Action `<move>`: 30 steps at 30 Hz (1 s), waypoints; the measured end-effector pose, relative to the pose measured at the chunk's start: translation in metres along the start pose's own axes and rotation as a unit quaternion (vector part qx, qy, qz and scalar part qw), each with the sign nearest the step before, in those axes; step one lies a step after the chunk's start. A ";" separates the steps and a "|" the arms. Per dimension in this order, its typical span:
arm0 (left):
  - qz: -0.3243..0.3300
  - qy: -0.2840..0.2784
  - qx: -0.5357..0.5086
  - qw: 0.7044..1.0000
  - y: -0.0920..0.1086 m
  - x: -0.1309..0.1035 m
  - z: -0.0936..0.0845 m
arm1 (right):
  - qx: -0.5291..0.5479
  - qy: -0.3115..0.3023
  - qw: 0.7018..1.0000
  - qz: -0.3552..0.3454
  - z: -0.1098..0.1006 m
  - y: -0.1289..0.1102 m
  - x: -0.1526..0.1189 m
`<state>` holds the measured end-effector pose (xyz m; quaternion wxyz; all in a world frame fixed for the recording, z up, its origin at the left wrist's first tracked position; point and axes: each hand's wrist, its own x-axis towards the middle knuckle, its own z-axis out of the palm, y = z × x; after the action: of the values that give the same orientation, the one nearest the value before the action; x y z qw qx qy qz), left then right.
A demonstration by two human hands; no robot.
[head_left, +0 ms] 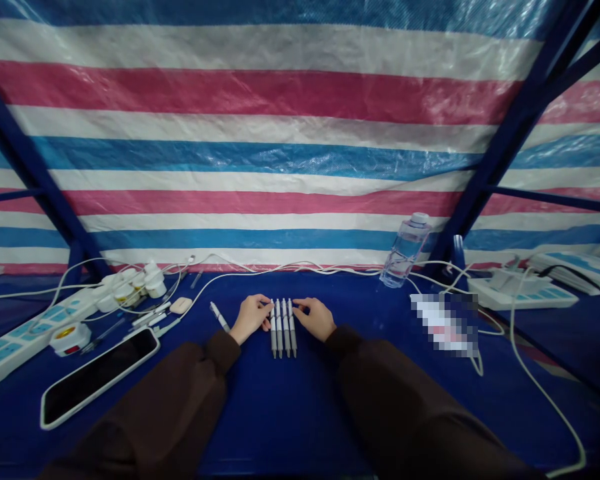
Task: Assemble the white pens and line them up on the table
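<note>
Several white-and-grey pens point(284, 330) lie side by side in a row on the blue table, their grey ends toward me. My left hand point(253, 315) rests at the row's left side, fingers bent and a little apart, fingertips at the leftmost pen's upper part. On the opposite side, my right hand point(316, 318) has its fingertips against or very near the rightmost pen, with a gap between thumb and fingers. Neither hand is wrapped round a pen. One more pen point(219, 315) lies slanted left of my left hand, its lower end hidden behind that hand.
A phone point(100, 377), a power strip point(40, 325) with plugs and a white earbud case point(181, 305) lie left. Right are a clear bottle point(405, 250), a blurred-out packet point(445, 327), cables and another power strip point(525, 293). Blue frame posts and striped sheeting stand behind.
</note>
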<state>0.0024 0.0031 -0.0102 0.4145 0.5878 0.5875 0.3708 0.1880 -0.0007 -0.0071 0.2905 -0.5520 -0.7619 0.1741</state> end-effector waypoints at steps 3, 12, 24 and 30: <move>-0.001 -0.002 -0.005 1.000 0.001 -0.001 0.000 | 0.001 -0.004 1.000 -0.008 0.000 -0.001 0.000; 0.012 -0.001 0.044 0.999 0.003 -0.002 0.001 | -0.002 -0.013 1.000 -0.005 -0.002 -0.002 -0.001; 0.038 0.035 0.155 0.987 0.012 -0.006 -0.002 | 0.003 -0.017 1.000 -0.013 0.000 0.001 0.000; 0.042 0.104 0.396 0.912 0.030 -0.018 -0.028 | 0.004 -0.010 1.000 -0.007 0.000 0.000 0.000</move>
<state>-0.0123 -0.0127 0.0290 0.0689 0.6858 0.7009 0.1837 0.1881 -0.0010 -0.0072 0.2865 -0.5438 -0.7677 0.1810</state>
